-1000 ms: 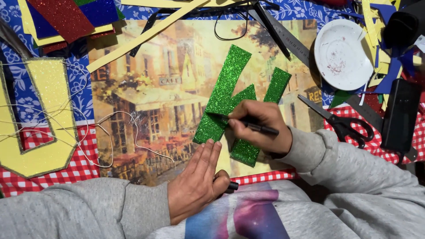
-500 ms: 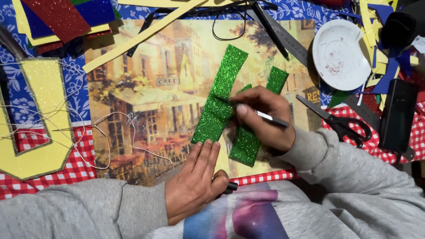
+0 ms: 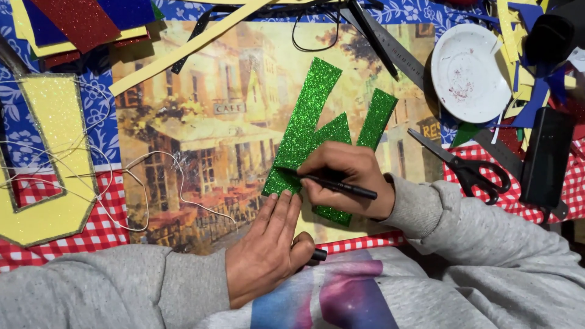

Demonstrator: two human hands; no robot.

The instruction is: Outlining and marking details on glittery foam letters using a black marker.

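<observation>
The green glitter foam letter cut-out (image 3: 317, 131) looks rough and sparkly, the slim black plastic pen (image 3: 341, 186) matt, the round white plate (image 3: 469, 73) smooth, the grey sleeves (image 3: 475, 225) soft cloth.

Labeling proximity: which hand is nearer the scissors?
Right. The right hand, holding a black pen on the green glitter shape, lies just left of the scissors; the left hand is farther, lower left.
</observation>
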